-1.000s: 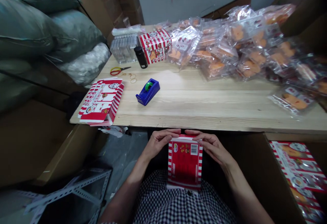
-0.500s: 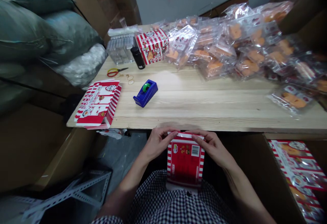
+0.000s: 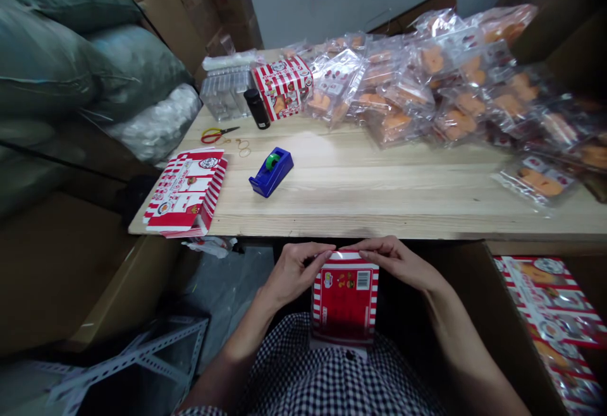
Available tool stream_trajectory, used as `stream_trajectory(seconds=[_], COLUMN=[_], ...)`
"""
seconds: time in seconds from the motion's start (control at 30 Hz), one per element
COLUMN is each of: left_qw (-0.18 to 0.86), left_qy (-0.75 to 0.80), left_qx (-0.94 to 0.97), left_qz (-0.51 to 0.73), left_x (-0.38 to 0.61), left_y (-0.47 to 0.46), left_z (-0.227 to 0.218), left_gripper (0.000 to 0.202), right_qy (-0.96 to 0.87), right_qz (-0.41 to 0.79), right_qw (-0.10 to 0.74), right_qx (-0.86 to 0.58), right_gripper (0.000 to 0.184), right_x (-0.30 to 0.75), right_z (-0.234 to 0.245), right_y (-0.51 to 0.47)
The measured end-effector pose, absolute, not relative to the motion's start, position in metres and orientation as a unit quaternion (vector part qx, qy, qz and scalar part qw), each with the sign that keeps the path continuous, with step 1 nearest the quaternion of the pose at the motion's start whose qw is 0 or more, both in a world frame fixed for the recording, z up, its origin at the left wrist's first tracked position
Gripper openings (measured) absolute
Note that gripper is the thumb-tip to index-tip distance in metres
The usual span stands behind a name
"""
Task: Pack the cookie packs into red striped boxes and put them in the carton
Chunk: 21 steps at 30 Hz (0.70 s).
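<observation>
head view: one red box [image 3: 346,305] stands upright at the person's lap, before the table [image 3: 379,191]. compared with a second ago, the left thumb has come inward from the corner along the box's top edge. each grip pinches that edge: left hand [image 3: 294,270] on its left part, right hand [image 3: 401,261] on its right. on the table are one blue tape dispenser [image 3: 272,172], one pair of scissors [image 3: 220,131], one black bottle [image 3: 257,109], one standing striped box [image 3: 284,90], and bagged pieces [image 3: 458,122] too overlapped to count.
</observation>
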<state>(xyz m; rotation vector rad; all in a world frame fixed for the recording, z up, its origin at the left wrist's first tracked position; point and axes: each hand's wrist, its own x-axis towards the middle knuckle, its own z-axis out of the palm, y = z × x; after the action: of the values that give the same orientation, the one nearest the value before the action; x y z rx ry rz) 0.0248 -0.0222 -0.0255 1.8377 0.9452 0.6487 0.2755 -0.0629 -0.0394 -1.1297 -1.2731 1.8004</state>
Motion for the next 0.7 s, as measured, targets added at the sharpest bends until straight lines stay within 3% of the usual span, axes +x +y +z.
stream_trajectory(seconds=[0.47,0.7], left_qw=[0.403,0.419], left_qy=[0.429,0.342], left_qx=[0.789,0.820], left_qz=[0.178,0.189], left_x=[0.025,0.017], left_y=[-0.021,-0.026], left_z=[-0.015,-0.014], left_gripper=[0.027,0.036], right_qy=[-0.523,-0.522], right_qz=[0.648,0.643], right_qw=[0.326,0.332], right_qx=[-0.447,-0.452], right_gripper=[0.035,0.038], right_x=[0.273,0.278], right_z=[-0.036,-0.046], right_y=[-0.066,-0.074])
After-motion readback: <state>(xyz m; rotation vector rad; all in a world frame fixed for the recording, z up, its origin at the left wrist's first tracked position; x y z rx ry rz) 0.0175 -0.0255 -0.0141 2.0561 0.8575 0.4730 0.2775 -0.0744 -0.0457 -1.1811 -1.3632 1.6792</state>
